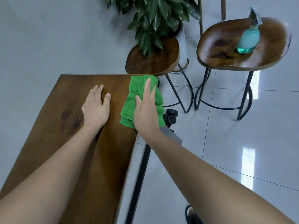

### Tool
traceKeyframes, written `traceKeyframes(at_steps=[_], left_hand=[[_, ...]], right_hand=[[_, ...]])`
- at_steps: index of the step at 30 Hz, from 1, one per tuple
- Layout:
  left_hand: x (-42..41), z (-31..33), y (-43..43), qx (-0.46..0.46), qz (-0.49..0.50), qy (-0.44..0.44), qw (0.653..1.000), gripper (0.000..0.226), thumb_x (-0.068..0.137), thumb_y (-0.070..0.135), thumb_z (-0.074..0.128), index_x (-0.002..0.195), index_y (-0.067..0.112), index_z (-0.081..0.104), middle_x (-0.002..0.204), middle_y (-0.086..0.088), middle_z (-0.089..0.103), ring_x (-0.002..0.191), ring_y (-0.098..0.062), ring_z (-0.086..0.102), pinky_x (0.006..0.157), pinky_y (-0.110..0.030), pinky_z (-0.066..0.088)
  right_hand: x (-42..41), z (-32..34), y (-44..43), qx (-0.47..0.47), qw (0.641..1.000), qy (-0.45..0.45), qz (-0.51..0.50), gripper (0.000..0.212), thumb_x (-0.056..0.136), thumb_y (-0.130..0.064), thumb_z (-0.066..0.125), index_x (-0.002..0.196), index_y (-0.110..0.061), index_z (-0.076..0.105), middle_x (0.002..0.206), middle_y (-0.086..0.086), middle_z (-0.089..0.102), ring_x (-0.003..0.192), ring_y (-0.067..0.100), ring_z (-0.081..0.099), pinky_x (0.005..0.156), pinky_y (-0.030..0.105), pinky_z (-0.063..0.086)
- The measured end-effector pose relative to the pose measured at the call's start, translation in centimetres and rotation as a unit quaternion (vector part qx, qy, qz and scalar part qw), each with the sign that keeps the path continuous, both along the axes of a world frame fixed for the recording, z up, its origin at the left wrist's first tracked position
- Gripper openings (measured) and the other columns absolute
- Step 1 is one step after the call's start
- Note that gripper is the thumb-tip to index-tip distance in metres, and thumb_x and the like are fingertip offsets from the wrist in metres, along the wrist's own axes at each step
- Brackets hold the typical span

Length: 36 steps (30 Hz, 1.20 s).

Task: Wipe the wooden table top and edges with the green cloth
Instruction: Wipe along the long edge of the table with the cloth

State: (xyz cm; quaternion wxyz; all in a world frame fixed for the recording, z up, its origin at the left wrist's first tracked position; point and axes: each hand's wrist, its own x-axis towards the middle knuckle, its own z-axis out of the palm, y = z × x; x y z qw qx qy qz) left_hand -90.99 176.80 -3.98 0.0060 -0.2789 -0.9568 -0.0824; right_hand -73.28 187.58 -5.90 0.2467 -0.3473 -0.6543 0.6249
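Widest of all, a pale glossy tiled floor (210, 143), filling the left, far and right of the scene. Next in size, the wooden table (64, 126), a dark brown top reaching from the near left up to a far edge around mid-scene, with a black leg under its right edge. Beyond the far right corner, two wooden stools on black metal legs: the nearer stool (153, 62) just past the table corner, the larger stool (226, 50) well to the right. Above the nearer stool, a leafy green plant (153, 18) with leaves hanging over the seat. On the table's far right corner, the green cloth (137, 89), bunched and folded, lying along the right edge and spilling partly over it. Flat on top of that cloth, the right hand (145, 110), fingers straight and close together pointing to the far side, thumb laid against the cloth's left part, palm pressing down; cloth showing beyond the fingertips and to both sides of the hand. Left of the cloth and apart from it, the left hand (96, 107), resting palm-down on bare wood, fingers straight and together, thumb set slightly aside. Upright on the larger stool, a pale blue-green spray bottle (248, 39). Below the table's right edge, just beside the cloth, small black wheels (171, 116). At the near edge, part of a dark shoe (191, 214).
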Motion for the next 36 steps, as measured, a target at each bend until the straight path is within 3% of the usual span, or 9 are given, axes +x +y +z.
traceKeyframes(at_steps=[3, 7, 9, 13, 17, 20, 27, 32, 36], left_hand=[[0.4, 0.3, -0.8, 0.010, -0.040, -0.007, 0.999, 0.064, 0.113, 0.056, 0.040, 0.170, 0.028, 0.039, 0.182, 0.000, 0.025, 0.167, -0.026, 0.023, 0.131, -0.066, 0.023], [2.7, 1.8, -4.1, 0.028, -0.089, -0.031, 0.995, 0.064, 0.113, 0.055, 0.047, 0.171, 0.031, 0.034, 0.182, 0.003, 0.023, 0.167, -0.022, 0.025, 0.131, -0.064, 0.026], [4.8, 2.4, -6.9, 0.019, -0.107, -0.045, 0.993, 0.064, 0.112, 0.056, 0.048, 0.171, 0.033, 0.034, 0.182, 0.006, 0.025, 0.166, -0.020, 0.027, 0.131, -0.064, 0.028], [10.0, 2.4, -12.9, -0.009, -0.137, -0.062, 0.989, 0.065, 0.112, 0.060, 0.044, 0.171, 0.035, 0.033, 0.181, 0.012, 0.024, 0.166, -0.015, 0.025, 0.131, -0.062, 0.025], [13.7, 1.1, -17.8, -0.036, -0.158, -0.064, 0.985, 0.067, 0.112, 0.062, 0.032, 0.173, 0.035, 0.030, 0.183, 0.015, 0.016, 0.169, -0.009, 0.012, 0.134, -0.057, 0.019], [14.4, 0.3, -18.9, -0.035, -0.160, -0.053, 0.985, 0.065, 0.115, 0.059, 0.027, 0.174, 0.034, 0.027, 0.184, 0.014, 0.015, 0.170, -0.009, 0.007, 0.135, -0.058, 0.018], [15.1, 0.0, -18.5, -0.035, -0.153, -0.026, 0.987, 0.064, 0.115, 0.058, 0.023, 0.175, 0.035, 0.026, 0.183, 0.014, 0.018, 0.170, -0.009, 0.009, 0.135, -0.058, 0.019], [15.6, 0.0, -18.2, -0.027, -0.144, -0.022, 0.989, 0.066, 0.114, 0.059, 0.022, 0.174, 0.034, 0.028, 0.183, 0.014, 0.019, 0.170, -0.011, 0.010, 0.136, -0.056, 0.016], [15.5, 0.0, -18.4, -0.022, -0.146, -0.017, 0.989, 0.065, 0.114, 0.059, 0.021, 0.174, 0.035, 0.028, 0.183, 0.013, 0.020, 0.170, -0.012, 0.012, 0.136, -0.055, 0.016]], right_hand=[[2.4, 0.1, -4.4, -0.061, 0.998, 0.011, 0.013, 0.076, 0.119, -0.030, 0.042, 0.175, -0.033, -0.010, 0.186, -0.001, 0.004, 0.160, 0.010, 0.026, 0.103, 0.004, 0.024], [6.3, 0.1, -11.5, -0.118, 0.992, 0.014, 0.031, 0.077, 0.117, -0.038, 0.040, 0.171, -0.044, -0.015, 0.184, -0.016, 0.002, 0.168, 0.005, 0.007, 0.136, 0.035, 0.015], [8.3, 0.1, -15.4, -0.140, 0.990, 0.021, 0.030, 0.075, 0.116, -0.045, 0.037, 0.166, -0.055, -0.017, 0.182, -0.024, -0.001, 0.168, 0.001, 0.006, 0.138, 0.044, 0.021], [10.6, 0.0, -21.1, -0.164, 0.986, 0.014, 0.021, 0.071, 0.106, -0.061, 0.030, 0.152, -0.076, -0.024, 0.181, -0.029, -0.001, 0.168, 0.001, 0.010, 0.135, 0.049, 0.028], [10.4, -0.5, -21.1, -0.135, 0.990, 0.033, 0.009, 0.074, 0.118, -0.040, 0.038, 0.169, -0.053, -0.014, 0.181, -0.028, -0.006, 0.165, -0.007, 0.002, 0.137, 0.045, 0.022], [8.3, -0.6, -17.5, -0.103, 0.994, 0.037, -0.013, 0.077, 0.119, -0.031, 0.042, 0.175, -0.039, -0.011, 0.183, -0.020, -0.001, 0.167, -0.001, 0.005, 0.138, 0.046, 0.020], [0.9, 0.5, -3.7, -0.065, 0.998, 0.009, -0.026, 0.079, 0.119, -0.022, 0.044, 0.176, -0.028, -0.010, 0.184, 0.008, 0.016, 0.160, 0.030, 0.039, 0.129, 0.047, 0.034], [-2.3, 1.6, 2.7, -0.057, 0.998, -0.019, -0.034, 0.076, 0.119, -0.020, 0.041, 0.176, -0.021, -0.010, 0.181, 0.010, 0.022, 0.156, 0.032, 0.044, 0.126, 0.050, 0.038], [-2.2, 1.5, 2.4, -0.071, 0.997, -0.004, -0.043, 0.071, 0.120, -0.021, 0.039, 0.177, -0.023, -0.004, 0.179, 0.008, 0.029, 0.154, 0.030, 0.047, 0.126, 0.048, 0.039]])
